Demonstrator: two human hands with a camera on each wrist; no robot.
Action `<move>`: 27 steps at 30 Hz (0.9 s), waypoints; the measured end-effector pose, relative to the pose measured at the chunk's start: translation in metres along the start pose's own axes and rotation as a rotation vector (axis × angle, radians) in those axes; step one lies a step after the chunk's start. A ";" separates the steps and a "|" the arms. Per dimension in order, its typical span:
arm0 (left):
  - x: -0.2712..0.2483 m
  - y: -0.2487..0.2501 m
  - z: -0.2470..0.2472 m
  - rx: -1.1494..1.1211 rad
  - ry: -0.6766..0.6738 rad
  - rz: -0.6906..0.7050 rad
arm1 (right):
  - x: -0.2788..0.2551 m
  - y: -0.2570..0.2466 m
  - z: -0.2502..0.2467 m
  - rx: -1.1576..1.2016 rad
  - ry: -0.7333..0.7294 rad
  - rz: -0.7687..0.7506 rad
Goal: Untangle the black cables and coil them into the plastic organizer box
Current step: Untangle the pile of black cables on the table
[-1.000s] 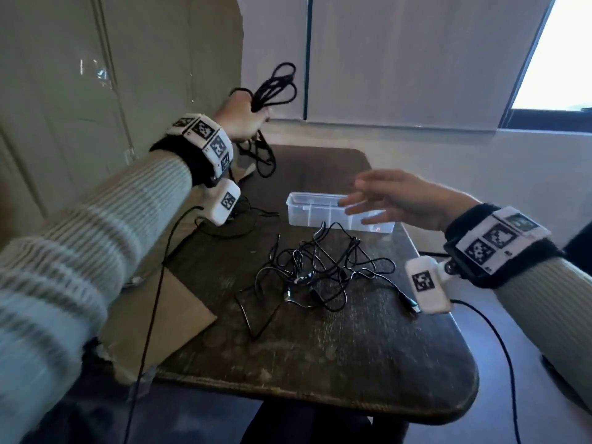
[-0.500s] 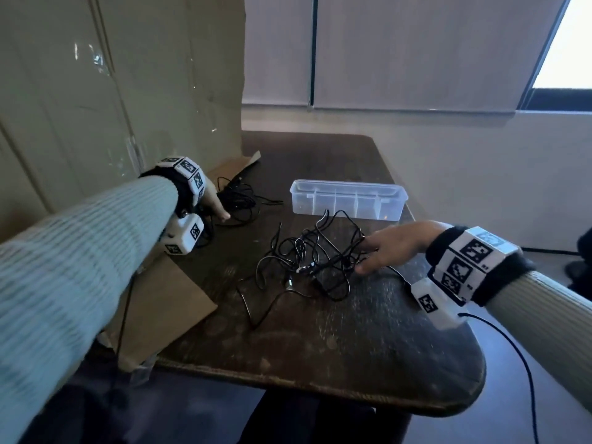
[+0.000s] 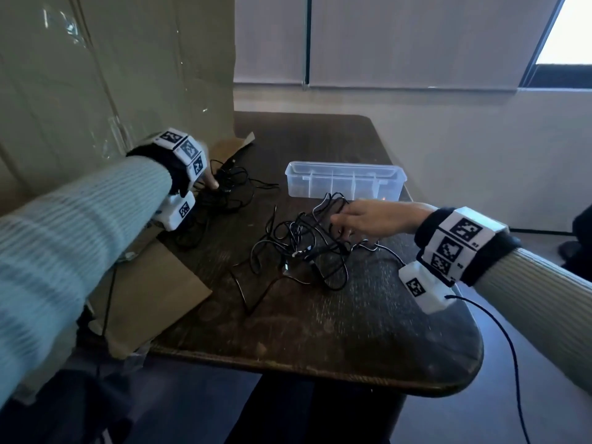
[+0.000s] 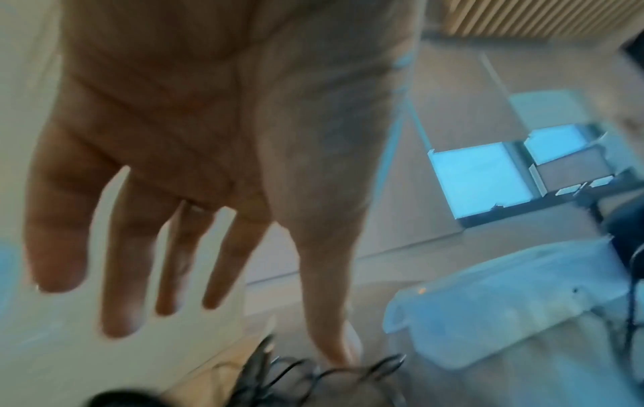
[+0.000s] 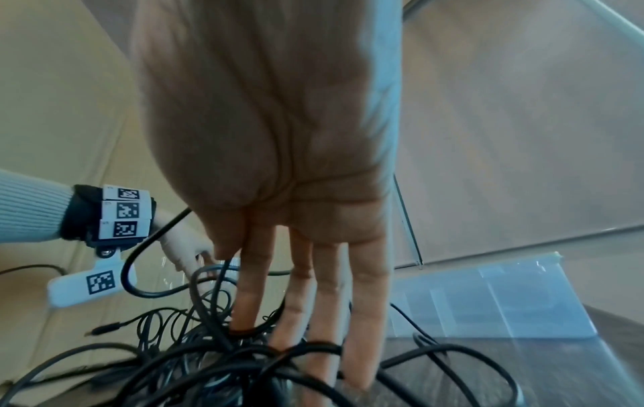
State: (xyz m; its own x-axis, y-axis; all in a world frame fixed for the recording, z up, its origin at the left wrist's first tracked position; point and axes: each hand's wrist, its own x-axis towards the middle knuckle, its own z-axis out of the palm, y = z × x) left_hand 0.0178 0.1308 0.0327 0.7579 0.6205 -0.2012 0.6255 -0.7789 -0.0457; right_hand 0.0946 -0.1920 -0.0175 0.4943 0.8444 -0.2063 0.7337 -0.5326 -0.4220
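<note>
The right hand [image 3: 371, 219] reaches straight-fingered into the tangled cables [image 3: 307, 248] mid-surface, its grip closed on nothing (presumably seeking a strand to free), while the left hand [image 4: 195, 165], fingers spread, touches a separate cable bundle [image 3: 224, 187], well left of the empty organizer box [image 3: 344, 181].
</note>
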 end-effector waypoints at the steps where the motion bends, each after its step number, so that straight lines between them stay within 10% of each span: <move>1: 0.000 0.011 -0.006 -0.023 0.067 0.051 | 0.000 -0.001 -0.002 0.015 0.017 0.000; 4: -0.015 0.052 -0.013 -0.123 0.156 0.349 | 0.001 0.001 -0.012 0.178 0.187 -0.011; 8: -0.049 0.104 0.000 -0.135 -0.192 0.662 | -0.007 0.002 -0.034 0.600 0.317 -0.033; 21: -0.053 0.116 0.015 -0.060 -0.209 0.705 | -0.048 -0.014 -0.098 0.734 0.908 -0.259; 27: -0.079 0.111 -0.025 -0.257 -0.112 0.761 | -0.043 -0.022 -0.071 0.432 0.556 -0.181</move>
State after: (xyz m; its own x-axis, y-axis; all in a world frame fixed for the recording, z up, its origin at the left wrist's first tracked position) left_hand 0.0319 -0.0022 0.0678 0.9784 -0.0942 -0.1841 -0.0206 -0.9303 0.3662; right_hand 0.0905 -0.2208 0.0634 0.6306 0.7021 0.3308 0.6338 -0.2198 -0.7416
